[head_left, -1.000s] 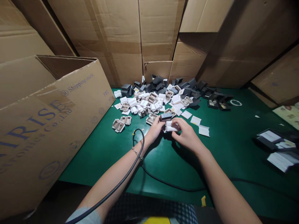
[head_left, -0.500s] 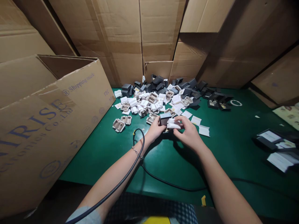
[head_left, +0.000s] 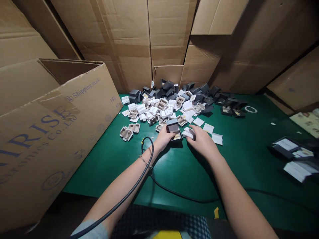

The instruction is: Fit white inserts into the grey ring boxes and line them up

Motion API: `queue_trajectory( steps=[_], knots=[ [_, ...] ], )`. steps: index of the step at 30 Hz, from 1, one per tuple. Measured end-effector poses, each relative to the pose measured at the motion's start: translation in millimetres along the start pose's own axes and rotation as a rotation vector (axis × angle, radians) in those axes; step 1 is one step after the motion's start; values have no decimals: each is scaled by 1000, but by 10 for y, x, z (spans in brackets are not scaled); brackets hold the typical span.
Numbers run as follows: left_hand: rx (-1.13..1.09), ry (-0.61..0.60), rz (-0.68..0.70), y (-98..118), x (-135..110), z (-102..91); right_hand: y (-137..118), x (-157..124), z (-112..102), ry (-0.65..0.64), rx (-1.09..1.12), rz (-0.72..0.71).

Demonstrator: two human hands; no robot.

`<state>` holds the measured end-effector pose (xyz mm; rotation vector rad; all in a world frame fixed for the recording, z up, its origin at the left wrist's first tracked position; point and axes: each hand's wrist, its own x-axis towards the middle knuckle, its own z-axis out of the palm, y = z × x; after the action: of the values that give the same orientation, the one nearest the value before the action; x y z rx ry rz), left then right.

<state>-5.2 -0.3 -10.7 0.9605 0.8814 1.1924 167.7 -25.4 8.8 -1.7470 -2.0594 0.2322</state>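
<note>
My left hand [head_left: 164, 138] is closed on a small dark box [head_left: 173, 126] whose lid stands up, showing its inside. Just to the right, my right hand [head_left: 201, 140] grips a white folded cardboard insert [head_left: 188, 133] between thumb and fingers, apart from the box. Beyond both hands lies a heap of white and grey-brown inserts [head_left: 161, 104]. Several small dark boxes [head_left: 169, 89] are piled behind them.
A large printed carton [head_left: 57, 132] stands open on the left of the green table [head_left: 119, 169]. A black cable [head_left: 179, 196] loops over my left forearm. More open dark boxes [head_left: 284, 153] and a white ring [head_left: 251, 109] lie to the right.
My right hand has drawn the white insert out of the dark box and slightly to the right. My left hand still holds the box, now with its inside showing.
</note>
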Motion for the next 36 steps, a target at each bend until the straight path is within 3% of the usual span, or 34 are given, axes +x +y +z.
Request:
queue_trajectory(
  steps=[3,6,13,23,36],
  knots=[
    [46,-3,9,-1,-11,4,-69,9,-29,145,73,-57],
    [72,-6,4,12,-26,15,-183,8,-41,204,249,-8],
    [85,-14,-67,85,-76,65,-357,-33,47,77,489,16],
    [187,-78,-54,71,-72,67,-356,10,116,39,746,157],
    [184,-195,-71,55,-90,69,-318,52,137,63,751,237]
  ],
)
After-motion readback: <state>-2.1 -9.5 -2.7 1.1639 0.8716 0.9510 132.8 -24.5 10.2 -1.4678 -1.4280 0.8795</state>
